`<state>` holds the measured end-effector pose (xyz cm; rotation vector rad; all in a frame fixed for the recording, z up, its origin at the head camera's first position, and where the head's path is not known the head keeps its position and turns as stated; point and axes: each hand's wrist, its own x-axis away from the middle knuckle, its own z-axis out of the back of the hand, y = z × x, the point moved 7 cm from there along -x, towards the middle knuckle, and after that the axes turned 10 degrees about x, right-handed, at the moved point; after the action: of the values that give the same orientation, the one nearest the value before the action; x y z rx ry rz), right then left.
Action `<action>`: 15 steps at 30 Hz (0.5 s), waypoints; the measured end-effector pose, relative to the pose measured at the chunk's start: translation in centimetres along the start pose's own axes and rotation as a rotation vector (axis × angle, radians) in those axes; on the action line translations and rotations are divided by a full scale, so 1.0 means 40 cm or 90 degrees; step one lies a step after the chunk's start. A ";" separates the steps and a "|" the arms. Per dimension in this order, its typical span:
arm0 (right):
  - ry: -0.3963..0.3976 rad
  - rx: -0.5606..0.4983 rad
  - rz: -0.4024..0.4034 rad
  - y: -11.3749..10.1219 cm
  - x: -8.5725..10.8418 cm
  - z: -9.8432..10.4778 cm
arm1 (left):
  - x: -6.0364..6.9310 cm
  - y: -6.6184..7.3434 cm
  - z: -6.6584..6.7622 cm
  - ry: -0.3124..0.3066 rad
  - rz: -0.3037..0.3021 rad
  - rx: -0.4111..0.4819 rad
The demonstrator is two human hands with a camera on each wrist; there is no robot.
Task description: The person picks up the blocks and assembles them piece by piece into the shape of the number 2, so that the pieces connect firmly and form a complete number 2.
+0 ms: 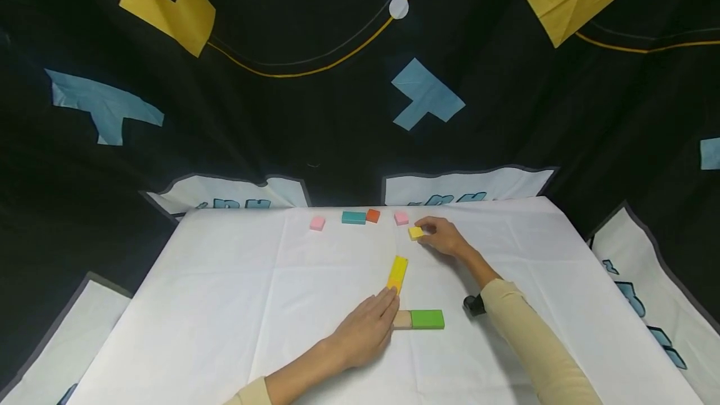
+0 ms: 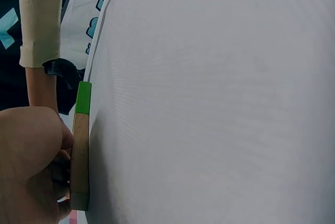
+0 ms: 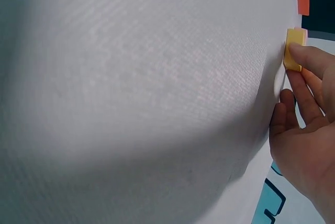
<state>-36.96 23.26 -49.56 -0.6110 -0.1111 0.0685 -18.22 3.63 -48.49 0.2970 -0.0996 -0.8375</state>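
Observation:
My right hand point(image 1: 443, 237) pinches a small yellow block point(image 1: 415, 234) between thumb and fingers at the far part of the table. In the right wrist view, the thumb presses on that yellow block point(image 3: 294, 51). My left hand point(image 1: 362, 333) rests with fairly straight fingers over blocks nearer the front. A long yellow block point(image 1: 398, 270), orange-yellow at its lower end, sticks out beyond its fingertips. To the right of this hand show a plain wooden piece point(image 1: 402, 320) and a green block point(image 1: 427, 319), end to end. The left palm hides part of the row.
Along the far edge lie a pink block point(image 1: 317, 223), a teal block point(image 1: 354, 217), an orange-red block point(image 1: 373, 215) and another pink block point(image 1: 401, 218). A white cloth point(image 1: 197, 305) covers the table. Behind it hangs a dark patterned curtain point(image 1: 315, 130).

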 end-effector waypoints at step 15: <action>-0.010 -0.018 0.001 -0.017 0.013 -0.003 | -0.002 -0.002 0.010 0.005 -0.004 0.004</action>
<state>-36.40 22.68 -49.22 -0.6390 -0.1265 0.0734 -18.41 3.56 -48.13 0.3061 -0.0937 -0.8424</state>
